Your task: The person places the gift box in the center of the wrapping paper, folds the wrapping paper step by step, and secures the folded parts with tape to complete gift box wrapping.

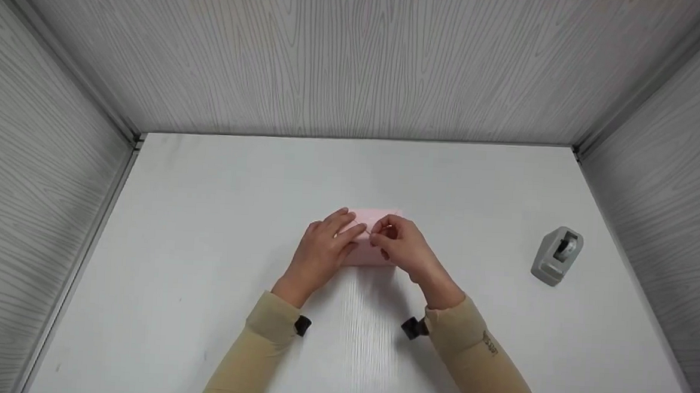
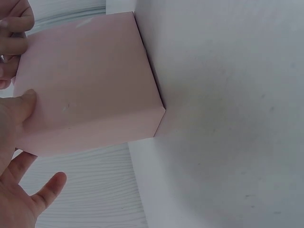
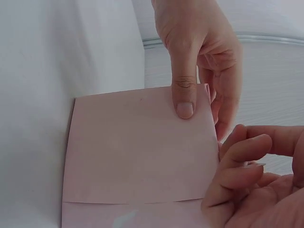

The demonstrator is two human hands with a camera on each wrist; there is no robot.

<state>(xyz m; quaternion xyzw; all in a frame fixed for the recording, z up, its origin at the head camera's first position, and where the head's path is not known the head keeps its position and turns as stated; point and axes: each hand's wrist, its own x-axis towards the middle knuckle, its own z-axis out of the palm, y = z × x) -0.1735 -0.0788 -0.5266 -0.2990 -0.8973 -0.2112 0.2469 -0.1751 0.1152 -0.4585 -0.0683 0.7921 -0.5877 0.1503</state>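
A pink paper box (image 1: 369, 257) stands on the white table, one smooth face toward the person. My left hand (image 1: 321, 249) holds its upper left edge, the thumb (image 3: 184, 97) on the near face and the other fingers over the top. At the right part of the same edge, my right hand (image 1: 406, 244) has thumb and forefinger pinched together. In the right wrist view a thin clear sliver, looking like tape (image 3: 255, 165), shows at those fingertips. A shiny patch (image 3: 124, 218) lies on the box's near face toward its right side. Much of the top is hidden by the hands.
A grey tape dispenser (image 1: 556, 255) stands at the right of the table (image 1: 237, 184). Wood-grain panels close off the back and both sides. Small black devices (image 1: 413, 328) sit at both cuffs.
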